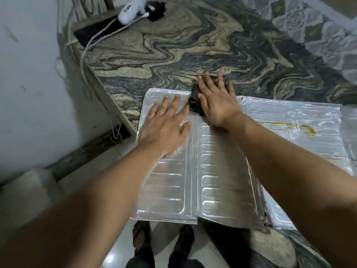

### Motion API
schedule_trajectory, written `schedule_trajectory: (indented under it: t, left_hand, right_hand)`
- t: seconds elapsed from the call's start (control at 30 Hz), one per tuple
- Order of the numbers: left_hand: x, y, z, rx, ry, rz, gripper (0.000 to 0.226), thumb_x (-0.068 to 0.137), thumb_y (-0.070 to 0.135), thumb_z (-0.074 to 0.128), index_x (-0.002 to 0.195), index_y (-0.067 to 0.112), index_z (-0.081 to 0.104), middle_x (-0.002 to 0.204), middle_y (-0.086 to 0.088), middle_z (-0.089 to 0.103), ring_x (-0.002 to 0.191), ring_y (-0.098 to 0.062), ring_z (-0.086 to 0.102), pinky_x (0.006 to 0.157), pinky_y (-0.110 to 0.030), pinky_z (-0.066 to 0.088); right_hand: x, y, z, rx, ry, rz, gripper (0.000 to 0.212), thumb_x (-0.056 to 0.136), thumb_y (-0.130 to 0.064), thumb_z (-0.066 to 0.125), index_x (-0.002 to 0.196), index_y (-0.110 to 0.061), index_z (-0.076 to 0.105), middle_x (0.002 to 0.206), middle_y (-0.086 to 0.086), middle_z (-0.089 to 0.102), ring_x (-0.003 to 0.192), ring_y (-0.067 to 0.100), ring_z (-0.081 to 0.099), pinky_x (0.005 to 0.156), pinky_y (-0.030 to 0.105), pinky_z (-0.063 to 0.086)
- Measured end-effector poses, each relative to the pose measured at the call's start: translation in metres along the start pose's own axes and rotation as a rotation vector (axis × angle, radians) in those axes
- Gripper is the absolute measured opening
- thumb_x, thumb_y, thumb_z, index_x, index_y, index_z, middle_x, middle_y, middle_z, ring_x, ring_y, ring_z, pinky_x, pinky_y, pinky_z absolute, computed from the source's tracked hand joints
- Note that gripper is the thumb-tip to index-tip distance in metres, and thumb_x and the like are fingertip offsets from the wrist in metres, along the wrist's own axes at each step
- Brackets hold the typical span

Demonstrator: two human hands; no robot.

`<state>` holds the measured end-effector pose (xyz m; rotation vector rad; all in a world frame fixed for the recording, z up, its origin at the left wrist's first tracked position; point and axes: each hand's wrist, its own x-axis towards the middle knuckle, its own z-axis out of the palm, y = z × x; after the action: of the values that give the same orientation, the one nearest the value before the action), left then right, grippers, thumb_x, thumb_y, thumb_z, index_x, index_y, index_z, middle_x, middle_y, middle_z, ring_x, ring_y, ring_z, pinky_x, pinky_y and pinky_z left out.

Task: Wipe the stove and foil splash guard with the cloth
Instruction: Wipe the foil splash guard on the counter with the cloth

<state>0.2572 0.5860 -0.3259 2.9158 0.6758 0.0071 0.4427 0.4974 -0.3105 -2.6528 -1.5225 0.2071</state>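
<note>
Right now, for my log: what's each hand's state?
Left hand: open, flat on the foil.
Right hand: open, pressing the cloth.

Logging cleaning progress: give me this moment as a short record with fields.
left hand: fingers spread, flat on the foil splash guard
right hand: flat, pressing the dark cloth at the guard's far edge
foil splash guard: lying flat on the patterned counter
stain: yellow streak on the guard's right panel, away from the cloth

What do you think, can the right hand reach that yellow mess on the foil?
Probably yes. The right hand, pressing the cloth, has only bare foil between it and the yellow smear to its right.
</note>
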Motion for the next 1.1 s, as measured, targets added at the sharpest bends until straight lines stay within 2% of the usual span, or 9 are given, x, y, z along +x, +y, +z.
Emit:
schedule_trajectory:
  t: [0.13,0.27,0.47,0.67,0.8,0.9,1.0,1.1]
  left_hand:
    - [0.0,0.001,0.001,0.004,-0.017,-0.015,0.066,0.095,0.061,0.007,0.157,0.037,0.006,0.167,0.007,-0.006,0.153,-0.017,-0.011,0.123,-0.041,-0.004]
    - [0.0,0.0,0.002,0.018,-0.031,-0.015,0.065,0.095,0.061,0.007,0.156,0.041,0.0,0.167,0.007,-0.008,0.153,-0.018,-0.011,0.123,-0.041,-0.004]
    - [0.0,0.001,0.001,0.012,-0.032,-0.008,0.065,0.096,0.061,0.009,0.157,0.039,0.001,0.167,0.007,-0.005,0.153,-0.019,-0.007,0.123,-0.041,-0.002]
    - [0.0,0.004,-0.005,0.02,-0.075,-0.018,0.063,0.098,0.057,0.011,0.157,0.037,0.0,0.167,0.004,-0.006,0.153,-0.022,-0.006,0.123,-0.046,0.0]
    - [-0.006,0.011,-0.013,0.054,-0.087,-0.034,0.061,0.099,0.052,0.01,0.158,0.036,0.004,0.167,0.001,-0.002,0.154,-0.026,-0.001,0.122,-0.052,0.004]
    - [-0.01,0.02,-0.02,0.163,-0.107,-0.052,0.059,0.101,0.045,0.011,0.158,0.032,0.008,0.167,-0.004,0.004,0.153,-0.032,0.003,0.12,-0.055,0.007]
    - [-0.011,0.039,-0.027,0.25,-0.126,-0.129,0.056,0.103,0.03,0.017,0.158,0.022,0.011,0.167,-0.008,0.001,0.152,-0.035,0.0,0.12,-0.058,0.003]
    - [-0.015,0.07,-0.024,0.076,-0.089,-0.146,0.061,0.099,0.02,0.029,0.158,0.014,0.011,0.167,-0.009,0.0,0.152,-0.035,-0.002,0.121,-0.054,0.001]
  right_hand:
    - [-0.018,0.003,0.003,0.002,0.017,0.041,0.06,0.101,-0.045,0.013,0.156,-0.025,0.006,0.165,0.001,-0.001,0.15,0.033,-0.011,0.117,0.053,-0.008]
    - [-0.059,0.011,0.003,-0.007,-0.011,-0.012,0.061,0.098,-0.047,0.01,0.156,-0.026,0.005,0.165,0.0,-0.001,0.15,0.033,-0.011,0.117,0.052,-0.006]
    - [-0.135,0.004,0.006,-0.018,-0.049,-0.08,0.061,0.098,-0.049,0.009,0.155,-0.03,0.011,0.165,-0.002,0.006,0.151,0.031,-0.002,0.12,0.053,0.0]
    - [-0.197,-0.002,0.012,-0.02,-0.066,-0.11,0.057,0.099,-0.05,0.009,0.154,-0.037,0.002,0.164,-0.009,0.0,0.151,0.024,-0.01,0.118,0.044,-0.006]
    - [-0.224,0.003,0.013,-0.021,-0.069,-0.033,0.058,0.098,-0.053,0.01,0.154,-0.04,-0.001,0.164,-0.011,-0.004,0.15,0.025,-0.013,0.118,0.045,-0.007]
    - [-0.239,0.01,0.015,-0.003,-0.071,0.077,0.059,0.099,-0.054,0.014,0.154,-0.039,-0.003,0.164,-0.01,-0.008,0.149,0.026,-0.016,0.117,0.045,-0.009]
    - [-0.251,0.021,0.014,0.026,-0.083,0.161,0.062,0.098,-0.058,0.015,0.153,-0.04,-0.007,0.163,-0.011,-0.013,0.148,0.025,-0.022,0.115,0.042,-0.013]
    - [-0.256,0.025,0.013,0.045,-0.093,0.182,0.069,0.091,-0.066,0.008,0.153,-0.039,-0.009,0.161,-0.014,-0.017,0.148,0.024,-0.022,0.116,0.04,-0.012]
